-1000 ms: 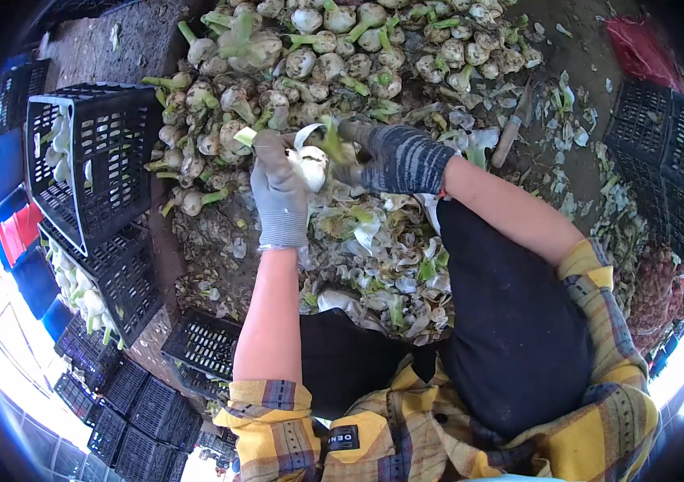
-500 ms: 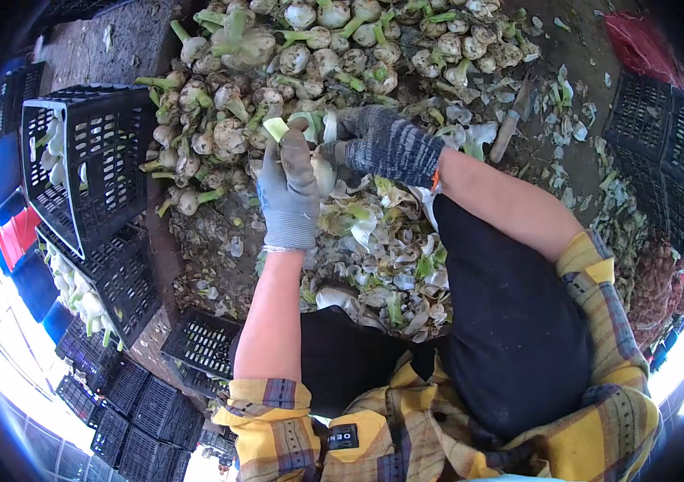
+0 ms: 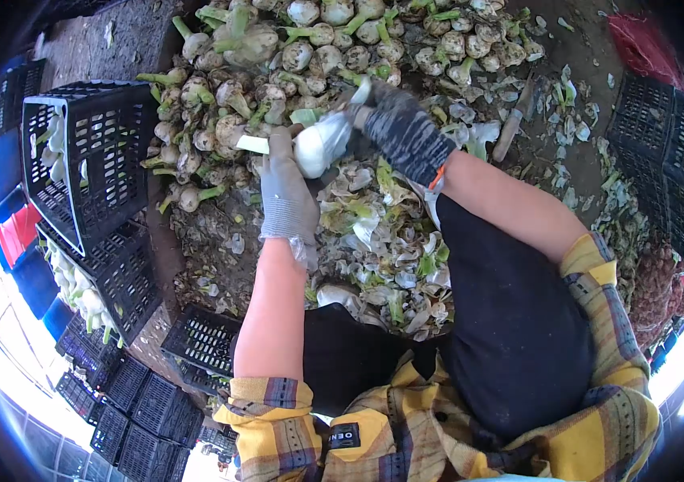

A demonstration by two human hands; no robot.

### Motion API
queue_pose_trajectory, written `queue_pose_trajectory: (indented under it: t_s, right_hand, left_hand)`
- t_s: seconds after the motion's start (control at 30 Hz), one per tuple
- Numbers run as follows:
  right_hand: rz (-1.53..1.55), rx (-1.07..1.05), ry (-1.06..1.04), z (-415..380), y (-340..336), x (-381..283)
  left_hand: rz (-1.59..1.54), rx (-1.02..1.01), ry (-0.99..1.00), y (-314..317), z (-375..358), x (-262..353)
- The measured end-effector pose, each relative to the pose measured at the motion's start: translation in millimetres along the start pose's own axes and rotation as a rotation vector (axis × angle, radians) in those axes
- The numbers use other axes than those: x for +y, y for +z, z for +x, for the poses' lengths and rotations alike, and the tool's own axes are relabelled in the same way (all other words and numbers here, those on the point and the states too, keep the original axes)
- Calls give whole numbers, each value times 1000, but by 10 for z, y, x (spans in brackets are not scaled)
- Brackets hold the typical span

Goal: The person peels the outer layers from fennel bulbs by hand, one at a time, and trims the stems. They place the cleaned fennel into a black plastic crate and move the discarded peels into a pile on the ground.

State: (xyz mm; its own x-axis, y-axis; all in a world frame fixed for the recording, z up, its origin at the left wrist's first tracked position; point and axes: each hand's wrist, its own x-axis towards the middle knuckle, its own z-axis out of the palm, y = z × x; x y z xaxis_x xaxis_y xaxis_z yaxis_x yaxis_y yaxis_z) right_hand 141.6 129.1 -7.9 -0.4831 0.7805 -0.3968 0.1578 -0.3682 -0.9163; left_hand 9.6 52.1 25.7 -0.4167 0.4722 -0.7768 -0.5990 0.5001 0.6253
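Note:
My left hand (image 3: 281,165), in a pale grey glove, is closed round a white garlic bulb (image 3: 314,153). Its cut stem sticks out to the left past my thumb. My right hand (image 3: 378,116), in a dark mottled glove, grips a strip of garlic skin (image 3: 342,127) that stretches away from the bulb's right side. The fingertips of this hand are partly hidden and blurred. Just beyond both hands lies a heap of unpeeled garlic bulbs (image 3: 233,132) with soil on them and short green stems.
Peeled skins (image 3: 382,233) litter the ground before my knees. A knife (image 3: 510,128) lies at the right. Black crates (image 3: 109,153) stand at the left, some holding white bulbs (image 3: 77,281). More black crates (image 3: 647,120) and a red net sack (image 3: 651,52) are on the right.
My right hand has moved slightly up and right, drawing skin off the bulb. The bulb has turned in my left hand, and more of its white surface shows.

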Motion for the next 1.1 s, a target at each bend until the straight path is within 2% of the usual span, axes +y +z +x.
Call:
queue_pose_trajectory:
  t_s: [0.07,0.1,0.2,0.3,0.37,0.47,0.53,0.57,0.67,0.7,0.8,0.83,0.93,0.97,1.07,1.1]
  right_hand:
    - [-181,91,-17,93,-93,106]
    - [-265,51,87,165,-92,205]
    - [-582,-31,-77,111,-168,168]
    - [599,-172,476,32,-44,-96]
    - [248,-296,116,112,92,-2]
    - [-289,-459,60,151,137,-192]
    - [-430,-393,-531,212,55,256]
    - [-360,-309,-437,143,56,272]
    - [3,-427,88,-5,10,-178]
    - [321,-349,179,-44,15,-96]
    - [915,-384,286,105,-15,97]
    - [890,-255,273,121,-57,148]
    - [1056,-379,275,126,-203,245]
    - [819,-276,348,77,-206,104]
    - [83,-286,119,134,-280,178]
    - [94,-334,335,209,-221,280]
  left_hand:
    - [-111,-66,-2,-29,64,-32]
    - [-121,-75,-6,-44,97,-49]
    - [-172,-40,1,-21,71,-58]
    - [-238,24,11,47,-31,49]
    - [-228,97,5,119,-111,131]
    - [-203,20,44,63,-34,14]
    - [-185,24,23,55,-11,-29]
    - [-190,32,-19,87,-43,-25]
    - [-321,-1,-68,78,5,-49]
    - [-385,-20,-71,57,26,-53]
    - [-582,-119,-177,21,-16,33]
    - [-572,-104,-173,-43,-3,40]
    - [-589,-112,-187,-95,27,91]
    - [-585,-112,-160,-123,48,96]
    - [-569,-179,-94,-185,68,113]
    - [-526,-108,-76,-183,65,118]
